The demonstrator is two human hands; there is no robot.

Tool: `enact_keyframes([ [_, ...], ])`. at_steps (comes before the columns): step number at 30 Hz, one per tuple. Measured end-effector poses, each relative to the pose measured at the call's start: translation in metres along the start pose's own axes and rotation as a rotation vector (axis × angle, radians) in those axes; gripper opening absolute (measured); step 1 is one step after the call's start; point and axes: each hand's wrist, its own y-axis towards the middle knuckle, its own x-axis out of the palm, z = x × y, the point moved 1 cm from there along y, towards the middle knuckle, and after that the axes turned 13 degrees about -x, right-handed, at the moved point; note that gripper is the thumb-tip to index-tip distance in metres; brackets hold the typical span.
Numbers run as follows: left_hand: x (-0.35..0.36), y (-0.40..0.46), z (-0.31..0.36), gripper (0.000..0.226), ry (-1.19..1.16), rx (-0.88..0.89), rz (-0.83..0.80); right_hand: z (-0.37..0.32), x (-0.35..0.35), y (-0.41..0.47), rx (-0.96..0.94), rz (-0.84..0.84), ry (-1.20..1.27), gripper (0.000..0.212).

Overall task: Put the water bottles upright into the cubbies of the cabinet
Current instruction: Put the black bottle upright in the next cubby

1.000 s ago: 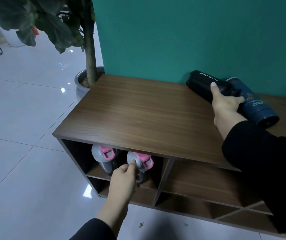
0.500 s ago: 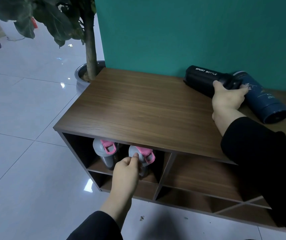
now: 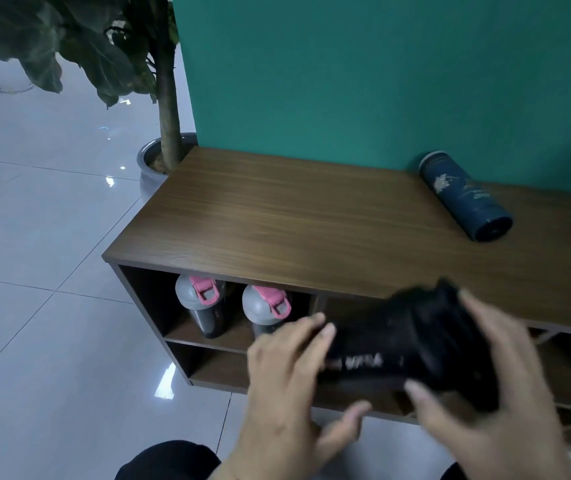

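Observation:
A black sport bottle [image 3: 398, 344] lies sideways in the air in front of the cabinet [image 3: 277, 223], blurred by motion. My right hand [image 3: 484, 386] grips its cap end. My left hand [image 3: 291, 379] has its fingers at the bottle's base end. Two bottles with grey lids and pink clasps stand upright in the top left cubby, the left bottle [image 3: 202, 303] beside the right bottle [image 3: 268, 308]. A dark blue bottle [image 3: 464, 195] lies on its side on the cabinet top near the green wall.
A potted plant [image 3: 166, 98] stands on the tiled floor by the cabinet's far left corner. A green wall [image 3: 381, 71] backs the cabinet. More cubbies open below and to the right of the filled one, partly hidden by my hands.
My right hand lifted the black bottle off the cabinet top and brought it down in front of the cubbies. My left hand left the pink-clasp bottle and moved to the black one.

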Motion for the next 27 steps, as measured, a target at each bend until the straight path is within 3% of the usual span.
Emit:
enact_keyframes([
  [3, 0.024, -0.015, 0.007, 0.100, 0.138, -0.143, -0.335, 0.004, 0.007, -0.040, -0.002, -0.142, -0.027, 0.098],
  [5, 0.036, -0.022, 0.010, 0.100, 0.149, -0.283, -0.513, 0.017, 0.020, -0.056, 0.047, -0.179, 0.022, 0.101],
  [7, 0.045, -0.026, 0.011, 0.091, 0.058, -0.433, -0.626, 0.028, 0.030, -0.064, 0.248, -0.036, 0.255, 0.115],
  [9, 0.052, -0.024, 0.008, 0.083, -0.047, -0.559, -0.661, 0.048, 0.043, -0.078, 0.510, 0.156, 0.540, 0.123],
  [11, 0.061, -0.020, 0.006, 0.079, -0.131, -0.650, -0.692, 0.060, 0.056, -0.084, 0.669, 0.083, 0.732, 0.115],
  [15, 0.085, -0.018, -0.006, 0.079, -0.192, -0.699, -0.802, 0.074, 0.078, -0.076, 0.712, -0.067, 0.689, 0.055],
  [19, 0.114, -0.014, -0.026, 0.098, -0.115, -0.710, -0.731, 0.099, 0.099, -0.059, 0.699, -0.055, 0.646, 0.036],
  [23, 0.136, -0.015, -0.036, 0.100, -0.061, -0.885, -0.674, 0.134, 0.125, -0.049, 0.752, -0.003, 0.622, 0.036],
  [27, 0.151, -0.014, -0.047, 0.093, -0.080, -0.943, -0.668, 0.159, 0.158, -0.045, 0.833, 0.037, 0.716, 0.060],
])
